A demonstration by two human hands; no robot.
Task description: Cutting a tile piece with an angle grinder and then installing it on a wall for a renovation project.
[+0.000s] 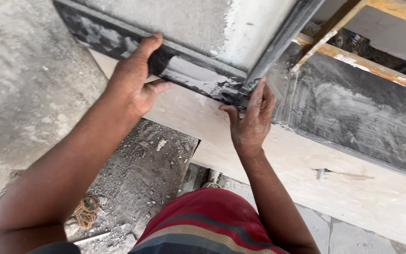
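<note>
A: Head view, item one?

B: A black stone strip (184,70), dust-smeared, was recorded running from ten o'clock toward centre, set on edge against a grey slab (189,23). The left hand (135,80) was clasped over it, thumb on top, fingers curled beneath.

A: Item two?

B: The right hand (252,117) was noted just right of centre, fingers extended flat, pressed to the corner where the strip met a second black strip (283,35) rising toward one o'clock. Nothing was gripped.

A: Below?

B: A beige marble slab (353,197) was logged at four o'clock; rubble (142,174) at seven.

A: Handling advice?

B: Even pressure should be kept, it was judged, and the mitre held flush.
</note>
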